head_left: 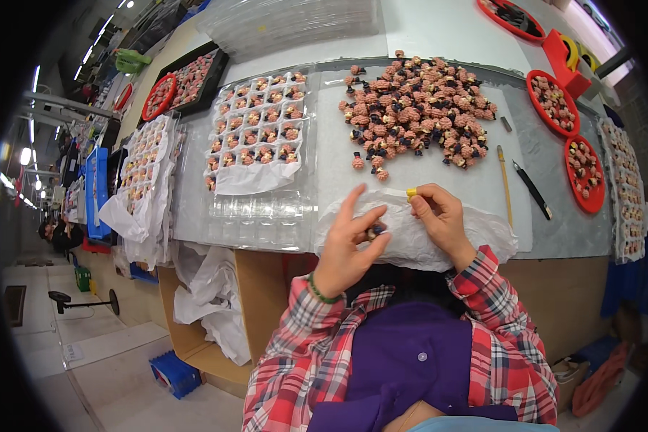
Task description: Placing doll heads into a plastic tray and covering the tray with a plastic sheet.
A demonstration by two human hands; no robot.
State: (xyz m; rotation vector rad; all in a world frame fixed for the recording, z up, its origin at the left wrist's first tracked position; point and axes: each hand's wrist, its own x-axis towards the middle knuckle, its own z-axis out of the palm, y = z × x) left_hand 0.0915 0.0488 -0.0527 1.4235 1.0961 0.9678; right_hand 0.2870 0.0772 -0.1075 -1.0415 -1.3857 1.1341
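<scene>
One figurine [375, 230] in the left hand [340, 252], one yellow piece [411, 192] in the right hand [445, 219]

Nearest, the left hand grips the figurine between thumb and finger, its index finger stretched out; the figurine's long axis is too hidden to read. From it, the yellow piece lies between one and two o'clock, near but apart, pinched by the right hand, the closer of the two. A crumpled white sheet [439, 243] spreads below. At two o'clock from the right hand lies a thin tool [505, 186]; beyond the fingertips, toward twelve, a pink-and-navy pile [421, 104]. A compartment tray [263, 225] sits toward eleven from the left hand.
</scene>
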